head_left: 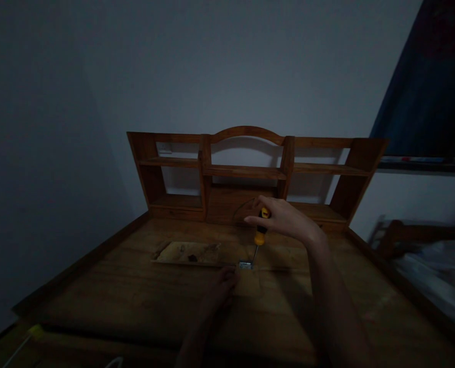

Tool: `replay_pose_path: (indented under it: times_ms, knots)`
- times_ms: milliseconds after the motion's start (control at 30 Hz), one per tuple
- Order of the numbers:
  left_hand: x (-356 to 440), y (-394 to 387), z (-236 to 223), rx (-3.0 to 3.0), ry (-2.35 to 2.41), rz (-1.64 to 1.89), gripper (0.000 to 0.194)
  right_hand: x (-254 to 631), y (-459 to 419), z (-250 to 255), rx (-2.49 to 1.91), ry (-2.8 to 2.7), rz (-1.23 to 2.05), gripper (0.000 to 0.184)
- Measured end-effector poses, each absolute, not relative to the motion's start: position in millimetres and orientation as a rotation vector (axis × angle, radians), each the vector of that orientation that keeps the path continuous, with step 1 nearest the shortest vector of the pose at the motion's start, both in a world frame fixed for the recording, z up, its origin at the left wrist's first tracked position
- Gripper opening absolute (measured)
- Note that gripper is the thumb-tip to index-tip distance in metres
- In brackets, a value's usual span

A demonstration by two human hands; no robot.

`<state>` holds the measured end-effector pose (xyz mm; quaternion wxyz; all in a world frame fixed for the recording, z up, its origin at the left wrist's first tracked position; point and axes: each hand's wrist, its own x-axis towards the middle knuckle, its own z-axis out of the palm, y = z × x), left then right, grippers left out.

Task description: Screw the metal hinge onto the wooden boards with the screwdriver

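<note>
My right hand (277,217) is closed round a screwdriver (260,236) with a yellow and black handle. Its shaft slants down to a small metal hinge-like plate (246,264), and the tip is at the plate's right end. The plate lies at the far edge of a small pale wooden board (248,282) on the desk. My left hand (224,285) rests low at the board's left edge, fingers curled against it; dim light hides part of the grip. Just beyond the left hand lies a longer wooden strip (204,252) with dark knots.
A wooden shelf unit (246,172) stands along the desk's back edge, against the wall. Near the front left of the wooden desk (128,291) is a yellow-ended tool (36,332) with a thin shaft. A white looped thing (115,362) shows at the bottom edge.
</note>
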<state>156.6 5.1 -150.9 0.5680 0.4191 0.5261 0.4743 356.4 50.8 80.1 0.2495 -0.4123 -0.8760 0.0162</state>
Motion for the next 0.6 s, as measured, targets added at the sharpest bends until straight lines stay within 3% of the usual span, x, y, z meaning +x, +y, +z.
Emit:
replay_pose_path:
  times_ms: [233, 400, 600]
  knots:
    - [158.0, 5.5, -150.2, 0.952, 1.279, 1.095, 0.038, 375.4, 54.5, 84.1, -0.954, -2.515, 0.251, 0.043]
    - [158.4, 5.5, -151.4, 0.941, 1.263, 1.063, 0.039, 367.2, 54.3, 82.1, -0.987, -2.484, 0.189, 0.023]
    - [156.8, 6.5, -155.5, 0.952, 1.276, 1.084, 0.039, 362.7, 51.8, 83.2, -0.976, -2.441, 0.151, 0.033]
